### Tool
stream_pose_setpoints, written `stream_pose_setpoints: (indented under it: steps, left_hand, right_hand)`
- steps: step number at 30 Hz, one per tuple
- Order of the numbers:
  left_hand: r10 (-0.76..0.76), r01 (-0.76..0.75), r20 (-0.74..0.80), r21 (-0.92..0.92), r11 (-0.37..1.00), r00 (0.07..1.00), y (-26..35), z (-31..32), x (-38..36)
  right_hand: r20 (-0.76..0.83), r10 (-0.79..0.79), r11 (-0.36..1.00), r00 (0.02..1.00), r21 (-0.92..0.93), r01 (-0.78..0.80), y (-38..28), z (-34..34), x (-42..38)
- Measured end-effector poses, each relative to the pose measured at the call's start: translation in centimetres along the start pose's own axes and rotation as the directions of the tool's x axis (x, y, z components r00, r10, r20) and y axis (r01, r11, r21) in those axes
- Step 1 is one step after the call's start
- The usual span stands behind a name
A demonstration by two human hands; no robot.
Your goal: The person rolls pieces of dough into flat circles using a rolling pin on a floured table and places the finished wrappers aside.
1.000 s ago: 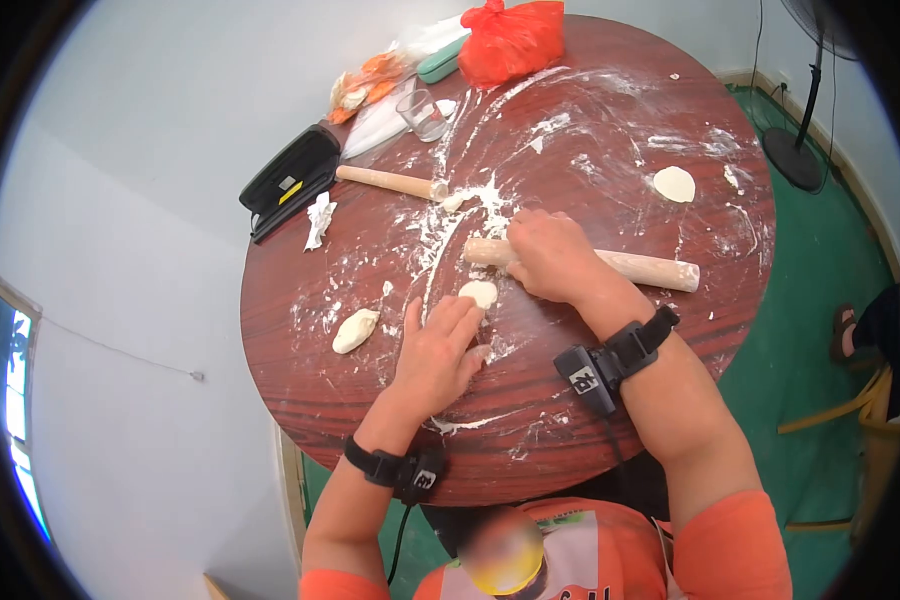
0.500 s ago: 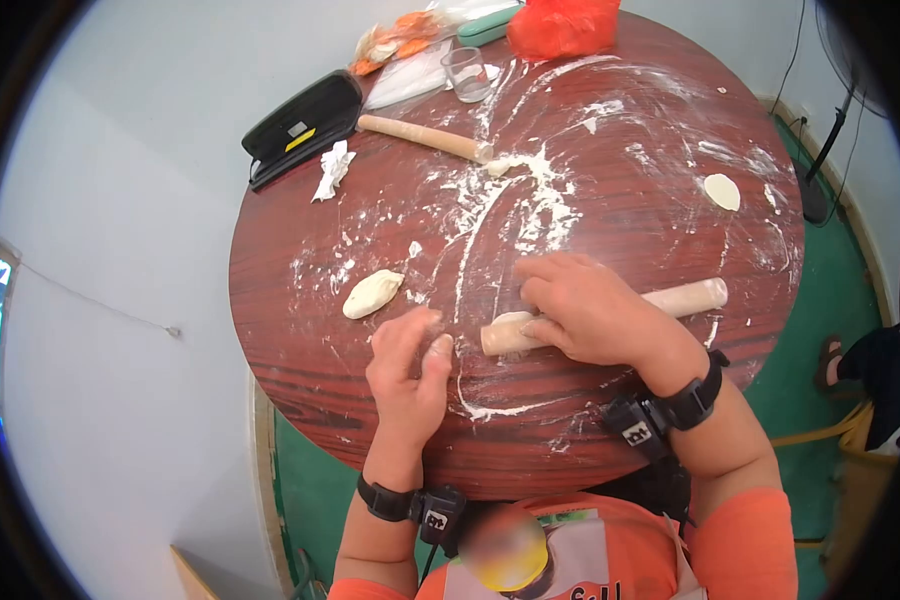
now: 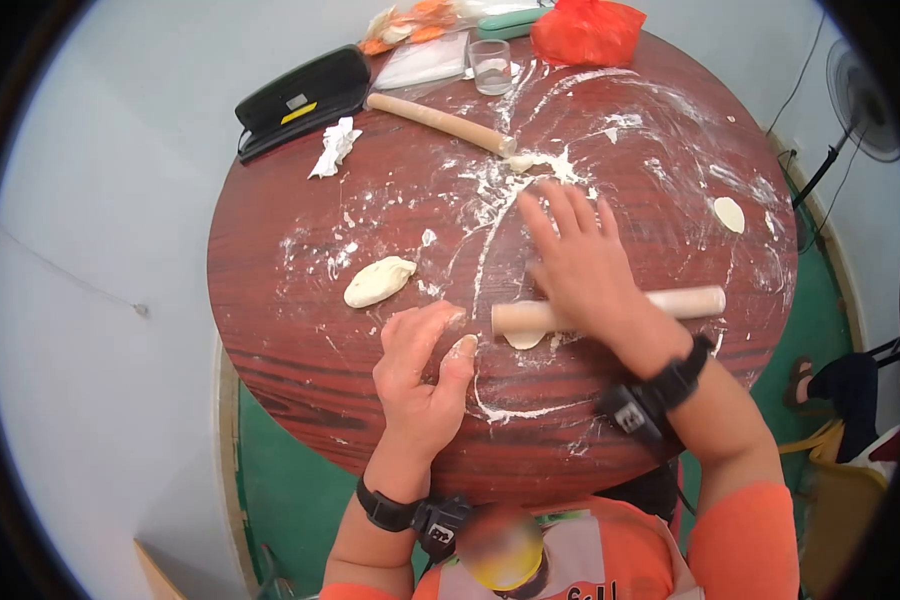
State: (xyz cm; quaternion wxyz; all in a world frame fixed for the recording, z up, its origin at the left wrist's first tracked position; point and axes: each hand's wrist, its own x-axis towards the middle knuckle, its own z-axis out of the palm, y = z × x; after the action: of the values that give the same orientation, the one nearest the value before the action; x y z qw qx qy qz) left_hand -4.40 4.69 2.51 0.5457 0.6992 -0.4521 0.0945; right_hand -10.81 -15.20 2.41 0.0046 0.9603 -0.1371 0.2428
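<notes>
Over the near rolling pin lies my right hand, palm down with fingers spread toward the floured middle of the table. A piece of flattened dough shows partly beneath the pin's left end. My left hand is just left of the pin, its thumb and fingers curved and apart with nothing between them. An oblong dough lump sits beyond my left hand. At the right of the table is a small dough round.
On the round table are a second rolling pin, an open black case, crumpled tissue, a glass and a red bag. A standing fan is at the right, near a person's foot.
My right hand has moved forward over the pin, and its fingers have spread. The pin now lies farther forward over the dough, exposing its near edge. The view has shifted slightly.
</notes>
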Motion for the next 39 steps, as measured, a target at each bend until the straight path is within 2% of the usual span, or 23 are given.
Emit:
stream_pose_setpoints:
  steps: [5, 9, 11, 14, 17, 18, 22, 26, 28, 29, 31, 32, 34, 35, 39]
  left_hand:
    - [0.050, -0.050, 0.053, 0.011, 0.999, 0.997, 0.4, -0.1, 0.4]
    - [0.067, -0.070, 0.059, 0.048, 0.996, 0.996, 0.0, 0.2, 0.3]
    - [-0.034, 0.034, -0.003, 0.010, 0.999, 0.999, -0.3, 0.4, 0.0]
    - [-0.049, 0.051, -0.035, 0.048, 0.998, 0.998, -0.5, 0.4, 0.1]
    - [-0.012, 0.012, 0.001, 0.123, 0.992, 1.000, -0.5, 0.3, 0.2]
    - [-0.023, 0.021, 0.007, 0.126, 0.992, 1.000, -0.5, 0.4, 0.1]
    - [-0.025, 0.012, 0.077, 0.172, 0.985, 0.997, -0.2, 0.8, 0.3]
    - [0.000, -0.023, 0.103, 0.218, 0.976, 0.995, -0.7, 0.9, 0.3]
    - [-0.005, -0.022, 0.145, 0.187, 0.982, 0.989, -0.4, 1.1, 0.4]
    - [-0.011, -0.016, 0.139, 0.192, 0.981, 0.990, -0.2, 1.2, 0.5]
    - [0.047, -0.106, 0.321, 0.170, 0.980, 0.946, 0.2, 1.2, 0.7]
    - [0.045, -0.107, 0.326, 0.177, 0.978, 0.944, 0.3, 1.3, 0.7]
    - [0.122, -0.228, 0.451, 0.187, 0.956, 0.884, 0.5, 1.8, 0.8]
    - [0.127, -0.232, 0.456, 0.183, 0.955, 0.881, 0.6, 2.1, 0.8]
    - [0.074, -0.304, 0.589, 0.303, 0.903, 0.805, 0.8, 3.0, 0.7]
  right_hand:
    - [0.026, -0.047, 0.990, 0.999, 0.138, 0.043, -1.6, -0.8, -2.7]
    - [0.025, 0.074, 0.996, 0.997, 0.052, -0.075, 0.5, 1.4, 1.7]
    - [0.034, 0.088, 0.995, 0.995, 0.031, -0.090, 1.0, 1.9, 2.7]
    - [0.091, 0.080, 0.996, 0.993, 0.037, -0.084, 0.1, 1.1, 2.2]
    - [0.038, -0.034, 0.986, 0.999, 0.163, 0.027, -1.6, 0.3, -0.8]
    - [0.048, -0.031, 0.985, 0.998, 0.171, 0.023, -1.4, 0.6, -0.7]
    - [-0.151, 0.094, 0.991, 0.984, 0.112, -0.077, 0.8, 1.7, 2.3]
    - [-0.086, 0.074, 0.971, 0.994, 0.233, -0.052, 1.3, -0.1, 2.4]
    - [0.117, -0.081, 0.923, 0.990, 0.383, 0.030, 1.8, -1.4, 1.8]
    - [0.119, -0.090, 0.922, 0.989, 0.386, 0.037, 2.1, -1.6, 1.3]
    - [0.117, -0.304, 0.860, 0.945, 0.461, 0.220, 2.8, -1.7, 0.0]
    - [0.112, -0.303, 0.856, 0.946, 0.468, 0.219, 3.2, -1.4, -0.3]
    - [0.158, -0.338, 0.860, 0.928, 0.452, 0.236, 3.8, -0.6, -0.8]
    - [0.157, -0.331, 0.863, 0.931, 0.450, 0.230, 4.0, -0.6, -0.7]
    - [0.135, -0.215, 0.864, 0.967, 0.489, 0.124, 4.8, -1.2, -0.3]
